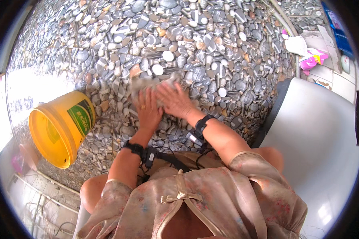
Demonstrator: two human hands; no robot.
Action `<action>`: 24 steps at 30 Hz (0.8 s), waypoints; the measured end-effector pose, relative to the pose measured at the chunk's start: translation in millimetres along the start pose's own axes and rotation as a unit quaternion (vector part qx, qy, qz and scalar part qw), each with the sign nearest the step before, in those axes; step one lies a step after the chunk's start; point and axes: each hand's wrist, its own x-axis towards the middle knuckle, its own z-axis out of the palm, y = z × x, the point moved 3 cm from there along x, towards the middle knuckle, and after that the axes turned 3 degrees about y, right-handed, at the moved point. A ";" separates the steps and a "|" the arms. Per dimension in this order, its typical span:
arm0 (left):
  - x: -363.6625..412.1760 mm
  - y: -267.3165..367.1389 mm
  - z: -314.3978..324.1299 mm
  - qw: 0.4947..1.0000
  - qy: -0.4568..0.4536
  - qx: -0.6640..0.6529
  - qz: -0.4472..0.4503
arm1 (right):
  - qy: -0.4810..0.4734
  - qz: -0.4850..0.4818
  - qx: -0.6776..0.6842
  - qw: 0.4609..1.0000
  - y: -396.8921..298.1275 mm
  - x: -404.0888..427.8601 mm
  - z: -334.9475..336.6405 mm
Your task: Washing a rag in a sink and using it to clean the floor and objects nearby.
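A wet-looking, greyish cloth (140,85) lies bunched on the pebble-patterned floor (215,38), partly blurred. My left hand (148,109) presses flat on its near left part, a ring on one finger. Beside it, my right hand (174,100) rests on the cloth's right part with spread fingers; the two hands touch or nearly touch near the thumbs. Neither hand's fingers are visibly curled round the cloth. Black straps with small devices circle both wrists.
To the left, a yellow plastic bucket (85,110) with a green label lies tilted, its mouth towards me. A large smooth grey-white surface (314,125) with a dark edge is at right. Beyond it are a pink packet (309,63), a white item (296,45) and pipes (282,18).
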 end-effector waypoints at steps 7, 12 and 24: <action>157.6 102.1 -30.6 0.986 -0.002 -0.032 0.166 | 0.074 0.321 -0.013 0.944 138.7 -67.0 -39.3; 151.9 60.2 -7.1 0.992 0.034 -0.004 0.125 | 0.099 0.553 0.042 0.826 169.2 -176.9 -40.1; 172.2 94.3 7.2 0.981 0.050 -0.036 0.185 | 0.166 0.645 -0.048 0.744 367.9 -263.5 -30.7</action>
